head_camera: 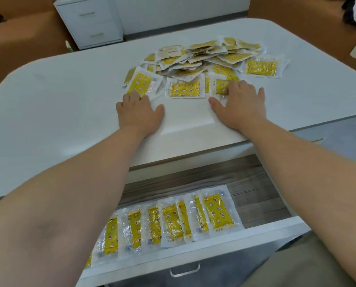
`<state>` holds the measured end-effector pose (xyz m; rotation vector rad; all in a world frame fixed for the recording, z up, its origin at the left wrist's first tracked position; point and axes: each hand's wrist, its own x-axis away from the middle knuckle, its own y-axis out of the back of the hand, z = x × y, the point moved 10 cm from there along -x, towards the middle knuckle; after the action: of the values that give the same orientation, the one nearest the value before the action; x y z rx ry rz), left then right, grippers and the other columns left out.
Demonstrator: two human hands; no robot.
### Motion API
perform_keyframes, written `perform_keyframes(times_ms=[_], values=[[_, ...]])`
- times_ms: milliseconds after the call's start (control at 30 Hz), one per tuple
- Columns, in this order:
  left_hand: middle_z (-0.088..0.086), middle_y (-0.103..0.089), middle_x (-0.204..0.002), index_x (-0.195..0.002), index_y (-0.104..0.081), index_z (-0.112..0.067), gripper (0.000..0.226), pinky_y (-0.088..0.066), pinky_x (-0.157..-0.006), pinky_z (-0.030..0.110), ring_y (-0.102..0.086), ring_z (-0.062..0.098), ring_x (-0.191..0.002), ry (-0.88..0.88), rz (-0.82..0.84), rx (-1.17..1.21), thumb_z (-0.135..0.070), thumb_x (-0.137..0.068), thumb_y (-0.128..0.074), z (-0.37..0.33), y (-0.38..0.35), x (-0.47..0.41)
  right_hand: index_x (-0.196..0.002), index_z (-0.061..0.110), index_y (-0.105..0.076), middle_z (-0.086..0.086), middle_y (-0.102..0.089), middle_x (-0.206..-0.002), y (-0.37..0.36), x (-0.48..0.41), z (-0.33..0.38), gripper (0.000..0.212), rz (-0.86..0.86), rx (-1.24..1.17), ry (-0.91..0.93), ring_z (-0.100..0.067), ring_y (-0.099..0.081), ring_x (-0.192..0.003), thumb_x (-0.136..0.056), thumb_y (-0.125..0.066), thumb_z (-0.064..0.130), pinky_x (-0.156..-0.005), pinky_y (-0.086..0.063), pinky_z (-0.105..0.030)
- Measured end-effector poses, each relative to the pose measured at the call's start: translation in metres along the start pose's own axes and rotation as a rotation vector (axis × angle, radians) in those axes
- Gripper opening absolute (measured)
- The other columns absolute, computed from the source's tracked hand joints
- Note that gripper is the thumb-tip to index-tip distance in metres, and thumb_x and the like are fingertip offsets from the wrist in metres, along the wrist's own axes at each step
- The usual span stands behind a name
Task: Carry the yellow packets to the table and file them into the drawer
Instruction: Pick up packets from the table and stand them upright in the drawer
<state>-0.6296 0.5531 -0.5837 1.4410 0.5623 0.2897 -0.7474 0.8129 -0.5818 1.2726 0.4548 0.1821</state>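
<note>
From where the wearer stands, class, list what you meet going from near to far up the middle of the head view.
Drawer handle → filed packets in the drawer → left hand and right hand, level with each other on the table → loose pile of packets → white cabinet.

A heap of yellow plastic-wrapped packets is spread on the white rounded table. The left hand and right hand are laid flat at its near edge, fingertips touching packets. An overlapping row of packets is held in the open white drawer below.
</note>
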Motion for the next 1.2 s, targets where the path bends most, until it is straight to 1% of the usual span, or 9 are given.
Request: perform_keyframes(times_ms=[200,367,433,533,733,900,1000,1100,1200], values=[[0.009,-0.046,-0.147,-0.113,-0.060,-0.015,0.041,-0.019,-0.118,0.051,-0.027,0.028,-0.146,-0.084,-0.043,0.167,-0.047,-0.094,-0.044,-0.009,0.008,0.032,-0.123,0.019,-0.062,-0.012,-0.047,-0.128,0.005,0.011,0.008,0.063,0.045,-0.049,0.013,-0.034,-0.045,-0.122,-0.097,-0.033,0.069,-0.106,-0.039,-0.052],[0.002,-0.061,-0.093,-0.092,-0.054,-0.018,0.028,-0.035,-0.106,0.048,-0.058,0.028,-0.094,-0.146,-0.141,0.166,-0.040,-0.099,-0.040,-0.031,0.029,0.071,-0.106,0.018,-0.064,-0.008,-0.049,-0.117,0.009,0.030,0.024,0.029,0.049,-0.209,0.080,-0.030,-0.047,-0.112,-0.099,-0.054,0.044,-0.097,-0.047,-0.047],[0.003,-0.063,-0.098,-0.100,-0.059,-0.017,0.025,-0.037,-0.090,0.043,-0.056,0.028,-0.096,-0.181,-0.197,0.110,-0.033,-0.103,-0.040,-0.042,0.040,0.082,-0.122,0.022,-0.059,-0.009,-0.047,-0.128,0.009,0.033,0.031,0.035,0.129,-0.230,0.063,-0.031,-0.044,-0.123,-0.095,-0.063,0.044,-0.101,-0.045,-0.046],[0.006,-0.057,-0.114,-0.123,-0.060,-0.020,0.028,-0.035,-0.085,0.042,-0.049,0.030,-0.109,-0.168,-0.082,0.078,-0.020,-0.098,-0.046,-0.051,0.036,0.086,-0.151,0.019,-0.034,-0.015,-0.039,-0.148,0.008,0.038,0.026,0.083,0.311,-0.086,-0.056,-0.037,-0.033,-0.139,-0.087,-0.065,0.063,-0.108,-0.037,-0.052],[0.013,-0.040,-0.140,-0.129,-0.053,-0.016,0.034,-0.037,-0.093,0.044,-0.035,0.032,-0.133,-0.043,0.206,0.186,-0.016,-0.095,-0.047,-0.053,0.026,0.101,-0.141,0.014,-0.045,-0.017,-0.041,-0.142,0.012,0.069,0.022,0.090,0.451,0.050,-0.138,-0.038,-0.036,-0.134,-0.081,-0.060,0.078,-0.105,-0.036,-0.049],[0.009,-0.054,-0.125,-0.127,-0.050,-0.017,0.039,-0.037,-0.084,0.039,-0.046,0.031,-0.118,-0.011,0.203,0.277,-0.013,-0.089,-0.056,-0.052,0.037,0.107,-0.146,0.009,-0.033,-0.016,-0.043,-0.143,0.019,0.079,0.018,0.109,0.532,-0.136,-0.216,-0.035,-0.048,-0.126,-0.070,-0.077,0.073,-0.093,-0.047,-0.042],[0.011,-0.042,-0.139,-0.145,-0.038,-0.025,0.068,-0.044,-0.099,0.043,-0.040,0.033,-0.130,0.139,0.301,0.473,-0.013,-0.084,-0.064,-0.040,0.030,0.108,-0.143,0.008,-0.032,-0.011,-0.050,-0.135,0.028,0.081,0.021,0.103,0.543,-0.264,-0.188,-0.027,-0.052,-0.105,-0.071,-0.085,0.059,-0.066,-0.047,-0.033],[0.009,-0.038,-0.146,-0.153,-0.028,-0.032,0.083,-0.050,-0.098,0.044,-0.047,0.032,-0.128,0.254,0.357,0.658,-0.015,-0.084,-0.070,-0.030,0.026,0.112,-0.142,0.007,-0.033,-0.009,-0.053,-0.132,0.031,0.080,0.025,0.095,0.551,-0.276,-0.117,-0.028,-0.055,-0.110,-0.077,-0.084,0.052,-0.077,-0.045,-0.036],[0.002,-0.051,-0.133,-0.152,-0.032,-0.034,0.078,-0.055,-0.090,0.043,-0.056,0.027,-0.113,0.202,0.328,0.746,-0.013,-0.086,-0.069,-0.036,0.036,0.122,-0.135,0.012,-0.044,-0.006,-0.055,-0.124,0.032,0.080,0.031,0.066,0.600,-0.236,-0.023,-0.024,-0.054,-0.100,-0.087,-0.076,0.044,-0.072,-0.045,-0.035]])
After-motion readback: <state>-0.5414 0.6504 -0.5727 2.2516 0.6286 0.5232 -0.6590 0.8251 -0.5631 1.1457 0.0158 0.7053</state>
